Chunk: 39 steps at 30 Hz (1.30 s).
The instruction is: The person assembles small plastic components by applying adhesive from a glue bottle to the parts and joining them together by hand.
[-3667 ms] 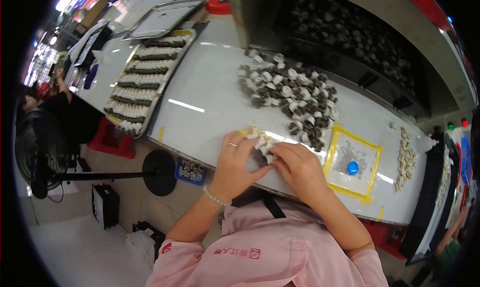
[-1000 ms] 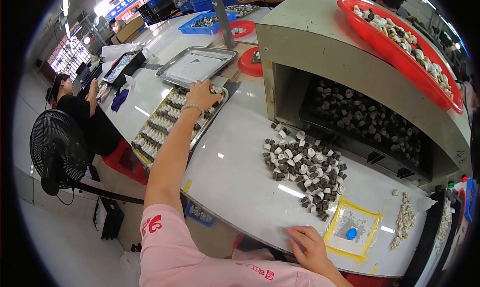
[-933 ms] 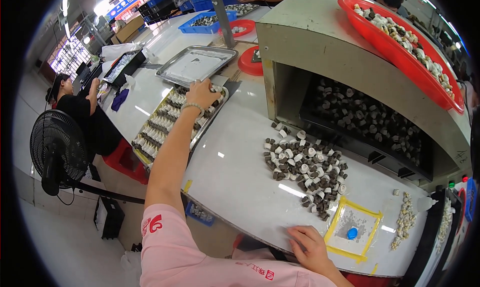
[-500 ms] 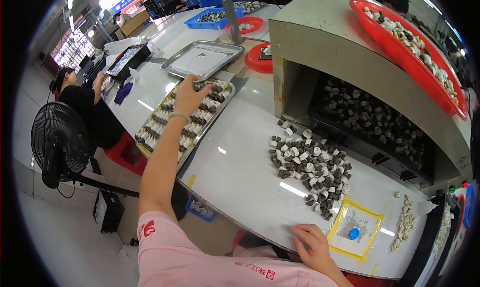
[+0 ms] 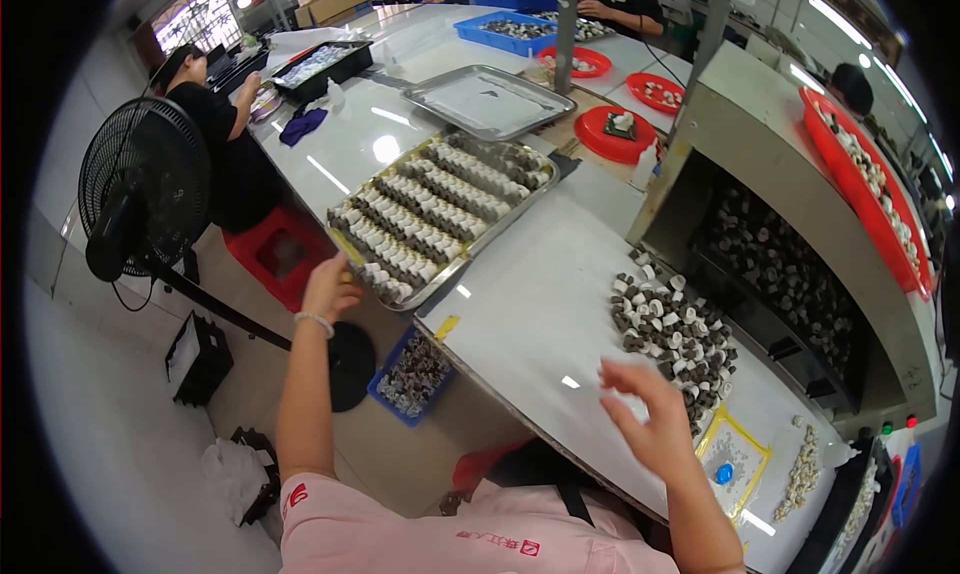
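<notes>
My left hand [image 5: 330, 290] is beside the near left corner of a metal tray [image 5: 497, 236], fingers loosely apart and nothing visible in them. Whether the fingertips touch the rim cannot be made out. Rows of small white and dark brown cap-shaped pieces [image 5: 425, 214] fill this tray. Over the white table, my right hand [image 5: 648, 414] is raised with thumb and fingers spread, holding nothing. Just beyond it lies a loose heap of similar white and brown pieces [image 5: 675, 329]. A yellow-taped square [image 5: 742, 449] with a blue lump [image 5: 724, 473] on it sits to its right.
A second metal tray [image 5: 490, 102] lies behind the filled one. At right stands a beige housing [image 5: 745, 104] with a red tray [image 5: 868, 189] on top and more pieces inside. A black fan [image 5: 145, 189] stands left; a blue crate [image 5: 412, 376] is on the floor. Co-workers sit beyond.
My left hand has come back from above the filled tray to its near left corner. My right hand has risen from the table's front edge and spread. The view has shifted left.
</notes>
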Available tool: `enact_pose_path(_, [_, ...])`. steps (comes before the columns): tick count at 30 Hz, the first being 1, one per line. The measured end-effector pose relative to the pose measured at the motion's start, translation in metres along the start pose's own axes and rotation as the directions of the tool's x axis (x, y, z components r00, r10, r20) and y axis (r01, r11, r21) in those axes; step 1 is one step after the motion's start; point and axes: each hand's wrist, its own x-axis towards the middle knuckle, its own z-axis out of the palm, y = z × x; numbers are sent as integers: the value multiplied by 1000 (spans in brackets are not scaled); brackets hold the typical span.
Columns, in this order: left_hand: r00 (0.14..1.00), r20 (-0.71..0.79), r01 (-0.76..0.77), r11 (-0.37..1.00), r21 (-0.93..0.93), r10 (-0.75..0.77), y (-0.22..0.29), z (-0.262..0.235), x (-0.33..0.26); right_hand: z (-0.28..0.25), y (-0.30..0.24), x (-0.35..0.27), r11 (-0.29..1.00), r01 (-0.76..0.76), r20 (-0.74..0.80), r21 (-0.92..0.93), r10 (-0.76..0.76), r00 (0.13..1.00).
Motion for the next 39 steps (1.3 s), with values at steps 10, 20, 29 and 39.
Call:
enact_pose_path(10, [979, -191, -119, 963, -244, 73, -22, 32, -22, 25, 67, 271, 688, -262, 44, 676, 318, 947])
enact_pose_path(20, [960, -271, -252, 627, -737, 68, -45, 59, -2, 58, 165, 418, 492, -330, 66, 805, 478, 876])
enact_pose_path(29, [942, -328, -296, 650, -700, 76, -56, 54, -7, 96, 162, 456, 464, -508, 208, 725, 555, 805])
enact_pose_path(39, [962, -251, -256, 680, -687, 109, -77, 33, 12, 91, 92, 459, 486, -252, 87, 837, 335, 938])
